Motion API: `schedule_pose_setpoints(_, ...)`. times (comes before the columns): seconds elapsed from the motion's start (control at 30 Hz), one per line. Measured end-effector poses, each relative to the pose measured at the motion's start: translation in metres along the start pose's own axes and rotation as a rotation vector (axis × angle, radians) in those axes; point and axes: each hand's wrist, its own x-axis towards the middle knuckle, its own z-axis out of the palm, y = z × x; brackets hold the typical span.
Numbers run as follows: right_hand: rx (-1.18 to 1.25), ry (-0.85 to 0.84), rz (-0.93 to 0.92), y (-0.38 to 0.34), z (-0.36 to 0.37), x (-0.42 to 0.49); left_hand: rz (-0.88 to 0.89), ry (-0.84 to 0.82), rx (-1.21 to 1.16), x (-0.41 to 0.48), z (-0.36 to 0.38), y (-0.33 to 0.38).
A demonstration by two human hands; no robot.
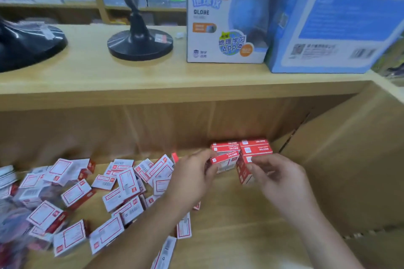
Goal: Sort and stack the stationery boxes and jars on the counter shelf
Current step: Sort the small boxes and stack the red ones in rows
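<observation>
Lower shelf (pixel 229 214), wood; left hand (pixel 192 176) pinches 1 red box (pixel 224 161), right hand (pixel 276 178) grips second box (pixel 244 171), both just beside stack (pixel 255 148) at back corner; risk: careless push could topple stack; loose boxes (pixel 87 194) lie left.

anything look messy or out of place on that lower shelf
Yes: the loose boxes on the left lie strewn at all angles, some overlapping, unlike the neat stack at the back right. The left hand grips one box; the right hand another.
</observation>
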Motion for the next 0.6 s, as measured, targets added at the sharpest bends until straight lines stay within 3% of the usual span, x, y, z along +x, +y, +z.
schedule_pose_setpoints(0.13, -0.048, -0.009, -0.081, 0.013, 0.001, 0.010, 0.036, 0.065, 0.015, 0.010, 0.014, 0.000)
schedule_pose_setpoints(0.33, -0.386, 0.001, -0.316, 0.016, 0.025, 0.025, 0.013, 0.079, 0.014, 0.012, 0.024, -0.007)
schedule_pose_setpoints(0.5, -0.570, -0.045, -0.331, 0.023, 0.051, 0.037, -0.050, 0.053, 0.412, 0.003, 0.017, -0.032)
schedule_pose_setpoints(0.6, -0.590, -0.040, -0.351, 0.028, 0.059, 0.041, -0.074, 0.019, 0.471, 0.004, 0.015, -0.041)
